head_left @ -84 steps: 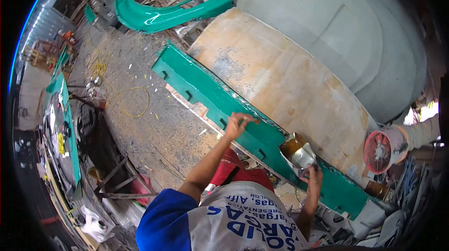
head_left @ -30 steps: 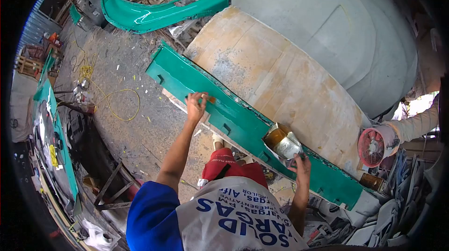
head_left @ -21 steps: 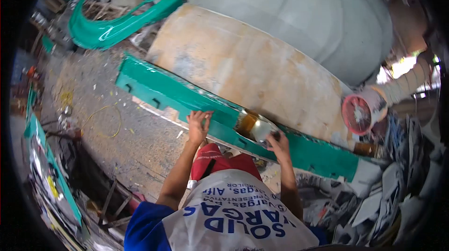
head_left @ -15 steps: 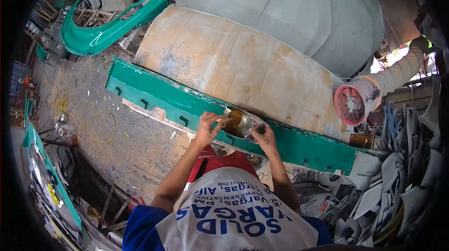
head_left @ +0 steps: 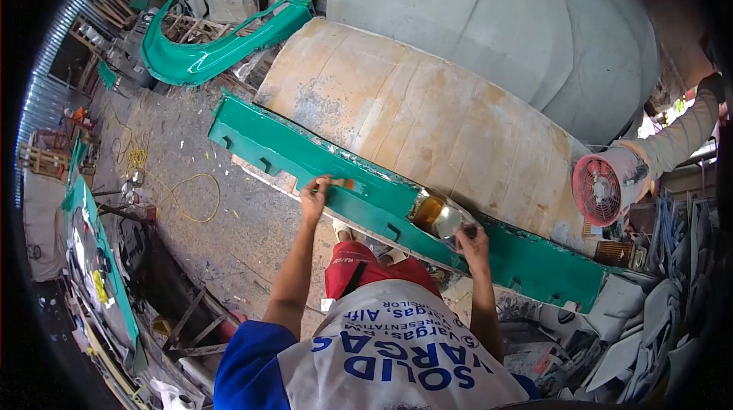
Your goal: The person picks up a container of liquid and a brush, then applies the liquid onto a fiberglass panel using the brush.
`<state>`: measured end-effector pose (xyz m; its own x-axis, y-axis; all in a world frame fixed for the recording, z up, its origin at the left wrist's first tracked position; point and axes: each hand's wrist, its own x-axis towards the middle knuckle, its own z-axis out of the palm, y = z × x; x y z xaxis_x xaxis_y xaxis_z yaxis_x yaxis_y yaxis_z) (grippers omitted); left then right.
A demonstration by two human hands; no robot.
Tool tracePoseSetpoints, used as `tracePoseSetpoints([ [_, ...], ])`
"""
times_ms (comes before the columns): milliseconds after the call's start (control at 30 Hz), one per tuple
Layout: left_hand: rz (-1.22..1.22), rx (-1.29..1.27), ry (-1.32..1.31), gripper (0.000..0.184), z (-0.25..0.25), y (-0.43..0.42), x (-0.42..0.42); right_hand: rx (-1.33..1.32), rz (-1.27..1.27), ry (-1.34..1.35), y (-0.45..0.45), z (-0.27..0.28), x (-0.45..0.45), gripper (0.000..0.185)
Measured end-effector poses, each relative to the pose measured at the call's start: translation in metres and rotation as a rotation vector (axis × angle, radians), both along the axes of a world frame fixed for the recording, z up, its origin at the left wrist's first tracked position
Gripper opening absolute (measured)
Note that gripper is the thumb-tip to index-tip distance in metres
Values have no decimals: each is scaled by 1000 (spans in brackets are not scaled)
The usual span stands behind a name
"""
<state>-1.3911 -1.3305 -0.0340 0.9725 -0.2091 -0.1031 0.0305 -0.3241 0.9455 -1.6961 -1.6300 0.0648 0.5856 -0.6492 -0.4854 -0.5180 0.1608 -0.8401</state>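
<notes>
My left hand (head_left: 314, 198) holds a small brush (head_left: 340, 183) by its handle, the amber-coloured bristles over the long green panel (head_left: 389, 195). My right hand (head_left: 473, 246) grips the near right end of a cut-open metal container (head_left: 439, 219) with amber liquid inside. This container rests on or just above the panel, right of the brush. Small dark brackets show along the panel's near side, and its far edge is rough.
Beyond the panel is a large tan curved mould (head_left: 427, 104), with big grey shells (head_left: 489, 20) behind. A red round fan (head_left: 598, 188) with a duct stands right. A curved green part (head_left: 191, 62) lies upper left. Yellow cable (head_left: 217, 200) crosses the floor.
From half a second ago, my left hand has moved left, away from the container, and the brush now shows over the panel. My right hand keeps its grip on the container. The camera view has shifted.
</notes>
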Motion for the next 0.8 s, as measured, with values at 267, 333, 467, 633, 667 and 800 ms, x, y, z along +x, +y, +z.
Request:
tracePoseSetpoints([
  [267, -413, 323, -680, 27, -47, -13, -45, 63, -179, -39, -11, 16, -52, 60],
  [333, -482, 393, -660, 30, -5, -57, -100, 81, -214, -54, -8, 22, -57, 54],
  [467, -520, 305, -436, 26, 66, -82, -116, 121, -251, -96, -4, 24, -69, 58],
  [633, -314, 20, -358, 21, 0, -10, 9, 63, -322, -74, 16, 35, -83, 48],
  [667, -255, -1, -331, 17, -3, 8, 33, 46, -351, -36, 22, 42, -84, 43],
  [800, -153, 91, -297, 13, -13, 74, 114, 30, -468, -20, 47, 60, -99, 43],
])
